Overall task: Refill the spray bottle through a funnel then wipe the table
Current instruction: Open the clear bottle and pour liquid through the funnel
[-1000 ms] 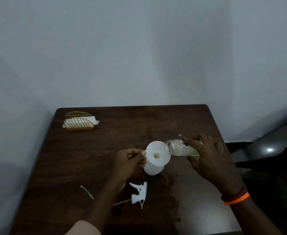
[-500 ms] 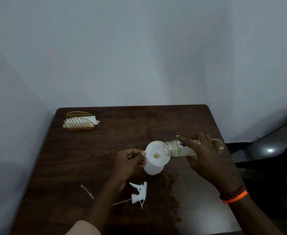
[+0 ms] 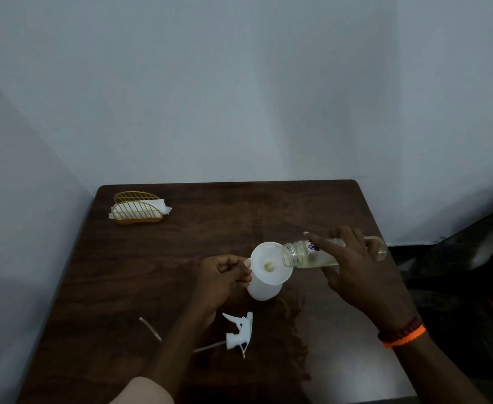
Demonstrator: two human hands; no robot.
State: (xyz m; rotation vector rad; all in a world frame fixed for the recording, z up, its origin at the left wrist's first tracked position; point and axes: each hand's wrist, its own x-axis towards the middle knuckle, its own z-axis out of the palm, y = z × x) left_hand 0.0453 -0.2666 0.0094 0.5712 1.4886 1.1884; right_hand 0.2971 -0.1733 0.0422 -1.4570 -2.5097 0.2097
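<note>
A white spray bottle body (image 3: 264, 288) stands mid-table with a white funnel (image 3: 270, 262) set in its neck. My left hand (image 3: 220, 277) pinches the funnel's left rim with curled fingers. My right hand (image 3: 353, 266) grips a clear plastic bottle (image 3: 300, 253) of pale yellowish liquid, tipped almost level, with its open mouth over the funnel's right edge. A little liquid shows at the funnel's hole. The white trigger sprayer head (image 3: 239, 333) with its dip tube lies on the table in front of the bottle.
The dark wooden table (image 3: 181, 243) sits against grey walls at the back and left. A gold wire napkin holder (image 3: 137, 209) with white napkins stands at the back left corner. A wet streak (image 3: 294, 325) marks the wood right of the sprayer head. Dark furniture lies to the right.
My right hand has tipped the clear bottle further toward level and its mouth now reaches over the funnel rim. Liquid has appeared at the funnel's hole. My left hand stays put.
</note>
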